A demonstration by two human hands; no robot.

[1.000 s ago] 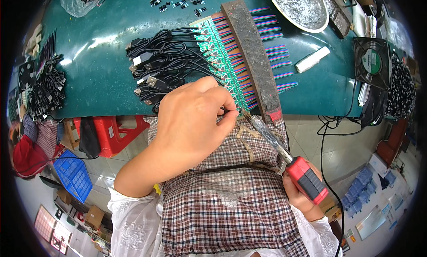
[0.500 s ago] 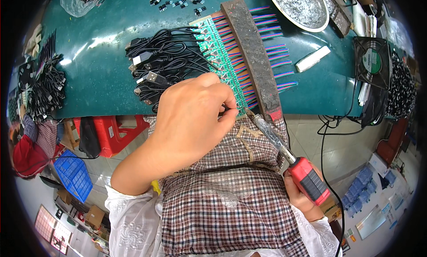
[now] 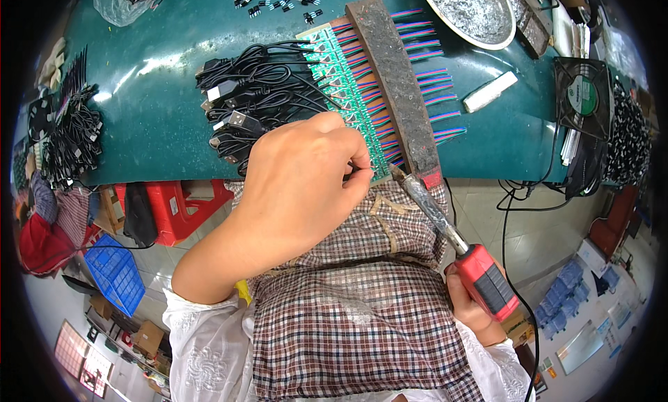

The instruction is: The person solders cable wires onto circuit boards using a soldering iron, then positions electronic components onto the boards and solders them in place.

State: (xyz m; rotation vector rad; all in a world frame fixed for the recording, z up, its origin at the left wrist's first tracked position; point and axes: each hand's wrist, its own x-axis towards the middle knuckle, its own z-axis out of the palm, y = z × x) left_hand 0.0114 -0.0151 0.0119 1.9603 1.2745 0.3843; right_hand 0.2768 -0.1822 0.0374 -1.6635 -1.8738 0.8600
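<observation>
My left hand (image 3: 303, 183) is closed in a pinch over the near end of a row of small green circuit boards (image 3: 339, 82). Between its thumb and forefinger shows a dark bit of black cable (image 3: 353, 169), mostly hidden by the fingers. My right hand (image 3: 470, 304) is wrapped round the red and black handle of a soldering iron (image 3: 487, 282). The iron's tip is at the boards' near right corner, close to the left fingertips. Black USB cables (image 3: 257, 89) run to the boards' left side; thin multicoloured wires (image 3: 442, 89) leave on the right beneath a dark bar (image 3: 396, 82).
A metal bowl of silvery scraps (image 3: 473, 12) stands at the far right, near a white block (image 3: 490, 92) and a small fan (image 3: 583, 96). Small black parts (image 3: 285, 4) lie at the back. Another cable bundle (image 3: 73, 134) is at the left; a red stool (image 3: 184, 211) stands below the table edge.
The soldering iron and my right hand have shifted slightly right, with the tip moving a little away from the left fingertips. My left hand stays nearly still.
</observation>
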